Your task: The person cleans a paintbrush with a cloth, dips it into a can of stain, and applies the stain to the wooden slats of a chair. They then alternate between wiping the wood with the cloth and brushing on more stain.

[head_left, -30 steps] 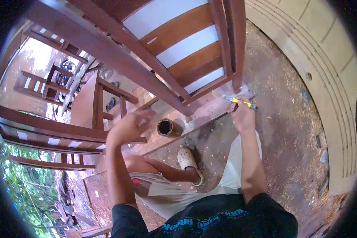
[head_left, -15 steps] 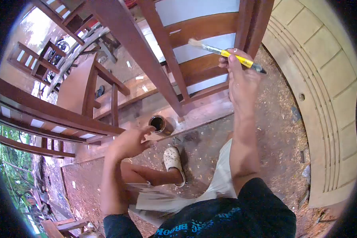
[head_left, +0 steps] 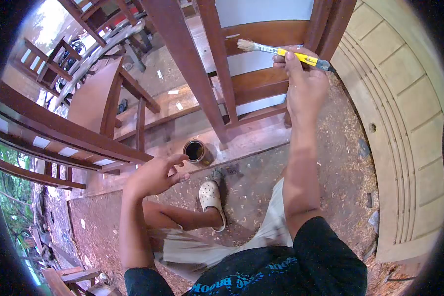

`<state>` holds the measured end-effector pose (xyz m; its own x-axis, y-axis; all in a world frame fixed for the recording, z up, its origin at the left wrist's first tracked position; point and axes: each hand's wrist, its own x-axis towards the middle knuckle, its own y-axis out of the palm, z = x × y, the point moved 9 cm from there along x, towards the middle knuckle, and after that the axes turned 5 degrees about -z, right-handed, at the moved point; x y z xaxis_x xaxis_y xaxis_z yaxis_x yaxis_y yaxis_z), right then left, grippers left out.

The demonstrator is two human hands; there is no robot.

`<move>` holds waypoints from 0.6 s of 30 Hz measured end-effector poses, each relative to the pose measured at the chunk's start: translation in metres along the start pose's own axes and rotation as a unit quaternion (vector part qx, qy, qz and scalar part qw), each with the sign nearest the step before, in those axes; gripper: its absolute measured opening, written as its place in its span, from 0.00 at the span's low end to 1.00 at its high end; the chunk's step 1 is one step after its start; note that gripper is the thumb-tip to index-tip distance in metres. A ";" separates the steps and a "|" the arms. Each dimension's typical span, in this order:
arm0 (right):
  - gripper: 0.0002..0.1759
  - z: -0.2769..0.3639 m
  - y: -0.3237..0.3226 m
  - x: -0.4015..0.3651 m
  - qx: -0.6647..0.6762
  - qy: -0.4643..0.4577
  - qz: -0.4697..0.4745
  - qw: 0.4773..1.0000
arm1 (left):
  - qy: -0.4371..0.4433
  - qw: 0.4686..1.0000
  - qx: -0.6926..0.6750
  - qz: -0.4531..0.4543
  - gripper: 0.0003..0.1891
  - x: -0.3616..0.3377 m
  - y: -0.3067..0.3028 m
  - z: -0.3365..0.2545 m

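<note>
My right hand [head_left: 307, 81] is closed round a paintbrush [head_left: 260, 48] with a yellow handle and pale bristles. The bristles point left and overlap the slatted back of a brown wooden chair [head_left: 269, 30] in the head view. My left hand [head_left: 155, 176] is empty, thumb and fingers apart, just left of a small can [head_left: 194, 151] of dark liquid. That can stands on a wooden plank [head_left: 249, 149] near the chair's foot.
Another brown chair back [head_left: 66, 135] reaches in from the left, with a seat panel [head_left: 94, 98] behind it. A pale grooved wooden door panel [head_left: 404, 143] stands along the right. Wood shavings litter the ground [head_left: 343, 197] around my clog [head_left: 210, 198].
The paintbrush has risen slightly and lies closer to level, still in my right hand. My left hand's fingers have spread, and it sits a little further left. The view has shifted slightly.
</note>
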<state>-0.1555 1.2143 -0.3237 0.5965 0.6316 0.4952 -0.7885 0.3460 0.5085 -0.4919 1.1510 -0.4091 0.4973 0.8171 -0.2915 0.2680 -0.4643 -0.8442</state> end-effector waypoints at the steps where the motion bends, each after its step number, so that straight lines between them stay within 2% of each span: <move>1: 0.06 0.000 0.001 0.001 0.000 -0.001 0.002 1.000 | 0.002 1.000 0.000 -0.002 0.27 0.001 0.000 0.000; 7: 0.06 -0.001 0.001 0.003 0.014 -0.011 -0.001 1.000 | -0.006 1.000 0.000 0.010 0.28 0.002 0.000 -0.002; 18: 0.08 -0.018 0.004 0.003 0.054 0.033 -0.023 0.998 | 0.012 1.000 0.001 0.019 0.28 0.006 0.000 -0.002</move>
<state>-0.1594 1.2301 -0.3331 0.6177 0.6619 0.4246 -0.7380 0.3012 0.6039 -0.4866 1.1552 -0.4102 0.5268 0.7904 -0.3126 0.2462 -0.4938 -0.8340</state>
